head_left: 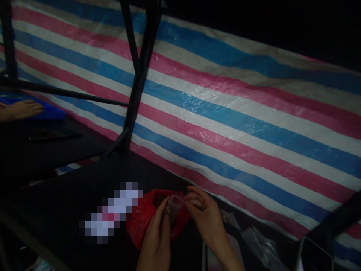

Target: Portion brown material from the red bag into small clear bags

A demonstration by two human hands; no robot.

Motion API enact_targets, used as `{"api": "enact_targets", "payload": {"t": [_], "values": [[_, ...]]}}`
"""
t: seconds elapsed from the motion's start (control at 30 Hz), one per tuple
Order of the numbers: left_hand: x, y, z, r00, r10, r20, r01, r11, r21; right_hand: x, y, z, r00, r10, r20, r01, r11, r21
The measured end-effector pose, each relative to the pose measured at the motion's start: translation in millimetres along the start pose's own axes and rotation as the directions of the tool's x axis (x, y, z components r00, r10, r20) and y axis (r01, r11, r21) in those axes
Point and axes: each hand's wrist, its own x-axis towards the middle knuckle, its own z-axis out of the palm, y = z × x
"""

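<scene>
A red plastic bag (pixel 138 220) lies on the dark table with its mouth spread. Over it, my left hand (pixel 158 235) is closed around a small clear plastic bag (pixel 176 204), whose rim faces up; small dark bits seem to be inside, too dim to name. My right hand (pixel 207 214) comes in from the right, thumb and forefinger pinched at the clear bag's edge, the other fingers curled. Just beyond my right wrist lies another clear bag (pixel 228 218) with small brownish pieces in it.
A flat pale-edged device (pixel 222 250) lies under my right forearm. Clear plastic bags (pixel 261 244) and a dark rounded-edge object (pixel 316 256) are at right. A striped sheet (pixel 225 113) and dark metal frame (pixel 138 86) stand behind. Another person's hand (pixel 25 110) rests on blue material (pixel 52 112).
</scene>
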Motion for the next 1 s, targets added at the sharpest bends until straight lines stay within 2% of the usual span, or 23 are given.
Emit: {"api": "enact_targets", "payload": {"t": [0.13, 0.23, 0.3, 0.37, 0.47, 0.6, 0.77, 0.9, 1.0], "values": [[-8, 0, 10.9, 0.995, 0.08, 0.067, -0.087, 0.989, 0.115, -21, -8, -22, 0.993, -0.039, -0.115, 0.04, 0.999, 0.009], [-15, 0, 24.5, 0.989, 0.068, 0.129, -0.089, 0.982, 0.169, -38, -12, -59, 0.954, -0.076, -0.289, 0.05, 0.994, -0.098], [-19, -1, 32.1, 0.989, 0.023, 0.149, -0.053, 0.978, 0.204, -50, -8, -90, 0.938, -0.022, -0.347, -0.031, 0.989, -0.147], [-21, -4, 36.9, 0.986, 0.002, 0.165, -0.043, 0.969, 0.244, -61, 4, -117, 0.937, 0.079, -0.34, -0.147, 0.973, -0.179], [-22, -12, 39.2, 0.983, 0.004, 0.186, -0.06, 0.953, 0.297, -72, 28, -140, 0.922, 0.151, -0.356, -0.23, 0.954, -0.192], [-23, -24, 35.7, 0.973, 0.035, 0.228, -0.115, 0.93, 0.35, -77, 54, -148, 0.902, 0.144, -0.406, -0.247, 0.945, -0.214], [-23, -34, 26.5, 0.968, 0.111, 0.225, -0.2, 0.885, 0.42, -83, 61, -163, 0.874, 0.074, -0.481, -0.229, 0.935, -0.272], [-22, -40, 21.8, 0.949, 0.185, 0.254, -0.29, 0.828, 0.48, -92, 56, -171, 0.846, 0.017, -0.533, -0.228, 0.915, -0.334], [-21, -45, 19.5, 0.932, 0.209, 0.295, -0.346, 0.756, 0.556, -97, 36, -156, 0.869, -0.02, -0.494, -0.21, 0.89, -0.405]]}}
